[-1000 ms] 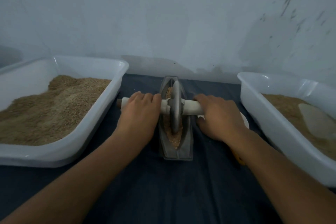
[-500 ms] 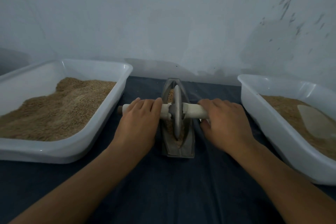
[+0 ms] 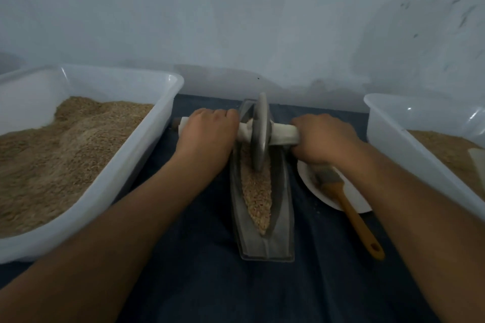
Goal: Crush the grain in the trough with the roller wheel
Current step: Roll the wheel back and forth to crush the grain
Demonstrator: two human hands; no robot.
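Right now both hands grasp the axle, one on each side of the wheel (image 3: 259, 134): the left hand (image 3: 207, 136) is curled over the cloth-wrapped left end, the right hand (image 3: 324, 139) clenched round the right end. That wheel stands upright on its rim at the far end of the trough (image 3: 262, 238), which lies on the dark cloth between two tubs and runs lengthwise straight away from the person — its long axis in line with the forearms. Grain (image 3: 256, 191) fills the groove from under the wheel to the near tip, so the uncrushed-looking stretch lies toward the body. Neither hand is nearer; they sit level, square to the trough. I judge the coming stroke to be a pull toward the person, kept straight along the groove.
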